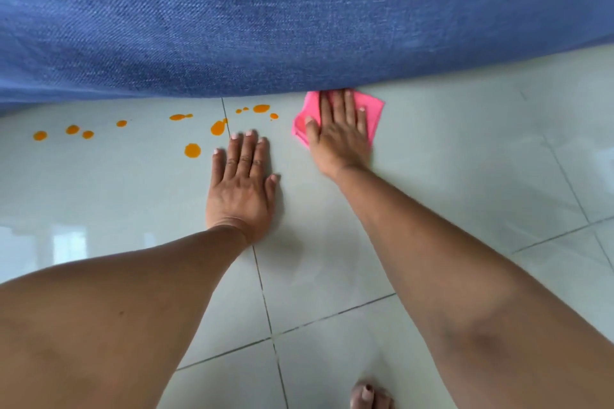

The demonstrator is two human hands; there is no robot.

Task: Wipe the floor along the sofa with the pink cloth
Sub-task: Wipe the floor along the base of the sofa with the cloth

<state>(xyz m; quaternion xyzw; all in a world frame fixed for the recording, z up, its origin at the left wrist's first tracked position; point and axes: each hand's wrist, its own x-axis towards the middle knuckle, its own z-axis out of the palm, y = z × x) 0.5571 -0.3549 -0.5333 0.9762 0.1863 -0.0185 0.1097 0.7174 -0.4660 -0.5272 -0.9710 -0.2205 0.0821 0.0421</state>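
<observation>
The blue fabric sofa (299,16) fills the top of the view, its lower edge meeting the pale tiled floor (448,159). A pink cloth (373,109) lies flat on the floor right against the sofa's edge. My right hand (339,133) presses down on the cloth, fingers spread and pointing at the sofa. My left hand (241,183) rests flat on the bare tile to the left of the cloth, palm down, holding nothing. Several orange spots (192,150) are scattered on the floor along the sofa, left of both hands.
Dark grout lines (265,309) cross the glossy tiles. A bare foot (368,395) shows at the bottom edge. The tile to the right of the cloth shows no spots.
</observation>
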